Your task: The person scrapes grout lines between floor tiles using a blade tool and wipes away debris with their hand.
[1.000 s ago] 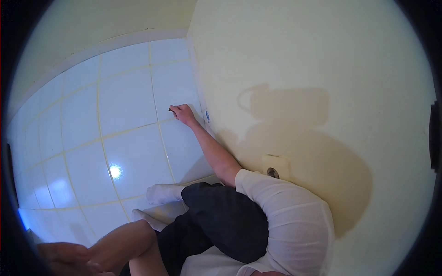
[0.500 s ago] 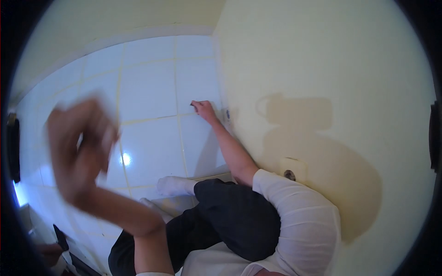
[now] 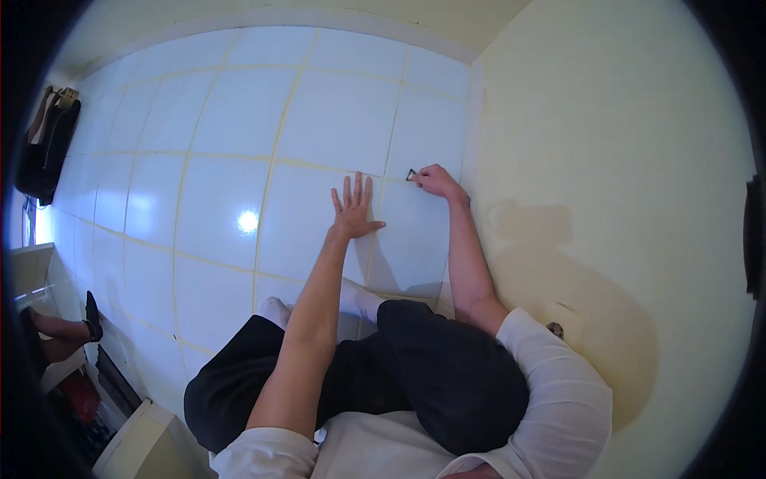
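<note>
Head view: I watch from my remote feed as two bare hands work low over the white tiled floor (image 3: 327,120), near the cream wall (image 3: 638,144).
Left hand (image 3: 352,214): it has just come down from a raised, blurred swing; now its fingers are spread wide, palm down over the tiles, holding nothing I can see. I judge it props the body, steadying the other hand's close work.
Right hand (image 3: 435,180): narrow, fingers pinched round the small dark-edged piece (image 3: 412,175).
Small piece: at the fingertips, low by a yellowish grout line (image 3: 319,166); I cannot tell whether it touches the floor.
Wall fixture (image 3: 556,330): beside the right sleeve (image 3: 542,359).
Far left: a dark bulky object (image 3: 52,152), and what looks like another person's shod foot (image 3: 93,319).
</note>
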The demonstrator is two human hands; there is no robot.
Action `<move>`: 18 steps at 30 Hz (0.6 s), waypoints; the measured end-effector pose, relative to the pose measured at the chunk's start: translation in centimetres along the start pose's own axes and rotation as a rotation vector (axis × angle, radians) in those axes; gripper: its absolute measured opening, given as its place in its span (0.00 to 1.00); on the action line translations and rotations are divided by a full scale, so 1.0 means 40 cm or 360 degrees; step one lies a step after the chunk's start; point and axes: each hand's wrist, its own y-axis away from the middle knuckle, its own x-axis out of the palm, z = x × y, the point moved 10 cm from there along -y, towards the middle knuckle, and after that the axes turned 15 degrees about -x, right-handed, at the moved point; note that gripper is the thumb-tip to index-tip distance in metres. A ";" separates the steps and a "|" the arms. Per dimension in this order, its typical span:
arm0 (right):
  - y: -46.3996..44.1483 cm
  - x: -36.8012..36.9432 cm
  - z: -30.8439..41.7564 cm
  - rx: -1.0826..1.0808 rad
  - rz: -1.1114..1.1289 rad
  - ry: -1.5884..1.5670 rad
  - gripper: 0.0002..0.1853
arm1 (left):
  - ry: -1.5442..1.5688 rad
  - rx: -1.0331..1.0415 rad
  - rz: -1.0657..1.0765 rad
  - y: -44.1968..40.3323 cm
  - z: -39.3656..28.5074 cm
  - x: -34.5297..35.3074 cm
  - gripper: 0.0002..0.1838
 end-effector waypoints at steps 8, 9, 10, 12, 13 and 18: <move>0.005 0.001 0.004 0.0145 0.0068 0.0205 0.21 | -0.0105 -0.0034 -0.0020 -0.005 0.011 -0.002 0.76; 0.006 -0.001 0.003 0.0154 0.0047 0.0237 0.21 | -0.0103 -0.0042 -0.0003 -0.009 0.007 0.000 0.77; 0.005 -0.006 0.006 0.0162 0.0027 0.0271 0.21 | -0.0100 -0.0051 0.0014 -0.013 0.005 -0.001 0.77; 0.007 -0.009 0.004 0.0278 0.0166 0.0318 0.21 | -0.0089 -0.0057 0.0027 -0.017 0.011 -0.011 0.78; 0.010 -0.010 0.008 0.0340 0.0237 0.0339 0.23 | -0.0086 -0.0051 0.0026 -0.017 0.016 -0.020 0.78; 0.017 0.005 -0.014 0.0184 0.0100 0.0321 0.22 | -0.0096 -0.0060 0.0030 -0.008 0.013 0.013 0.78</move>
